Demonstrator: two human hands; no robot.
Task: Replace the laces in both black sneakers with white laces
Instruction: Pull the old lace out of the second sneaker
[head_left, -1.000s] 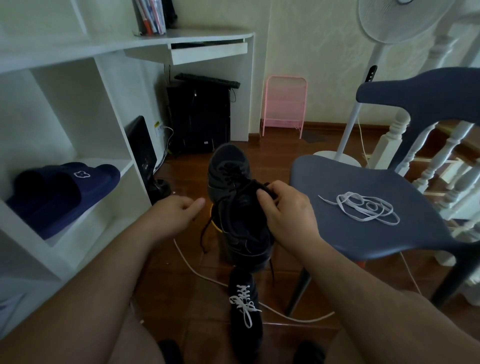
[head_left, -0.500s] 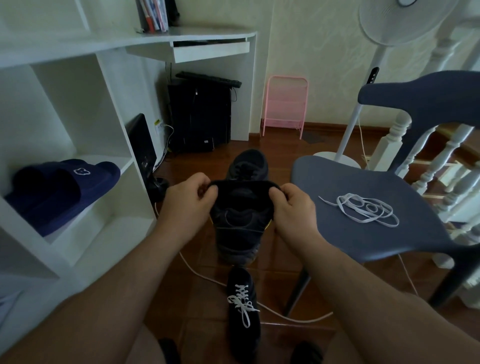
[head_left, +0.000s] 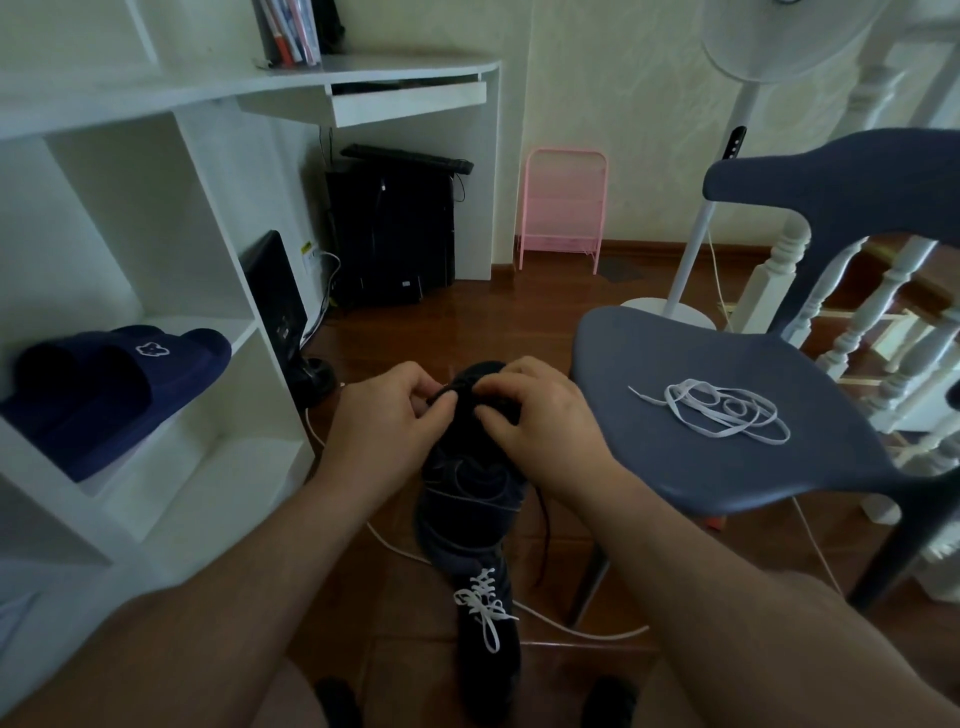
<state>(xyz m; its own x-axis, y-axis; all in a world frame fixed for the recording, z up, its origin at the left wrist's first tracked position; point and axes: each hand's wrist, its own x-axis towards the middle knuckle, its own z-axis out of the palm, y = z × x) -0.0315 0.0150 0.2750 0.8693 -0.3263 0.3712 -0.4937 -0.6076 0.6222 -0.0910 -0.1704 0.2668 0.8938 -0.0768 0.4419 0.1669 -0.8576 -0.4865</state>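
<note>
A black sneaker (head_left: 467, 493) with black laces stands heel toward me, between my hands, above the floor. My left hand (head_left: 384, 426) pinches a black lace at the shoe's top. My right hand (head_left: 535, 421) curls its fingers over the lacing on the other side. A loose black lace end (head_left: 543, 540) dangles below my right wrist. Lower down, a second black sneaker (head_left: 488, 654) lies on the floor, tied with white laces (head_left: 483, 608). A loose white lace (head_left: 722, 410) is coiled on the blue chair seat (head_left: 701, 467).
White shelving (head_left: 171, 415) stands at left with navy slippers (head_left: 114, 384) on a shelf. A white cable (head_left: 571, 631) crosses the wooden floor under the shoes. A fan stand (head_left: 696, 244), pink rack (head_left: 563, 202) and white banister (head_left: 883, 322) stand behind the chair.
The sneaker turned from top-up to heel toward me and dropped lower. Both hands moved from its collar to the lacing at its top, closer together.
</note>
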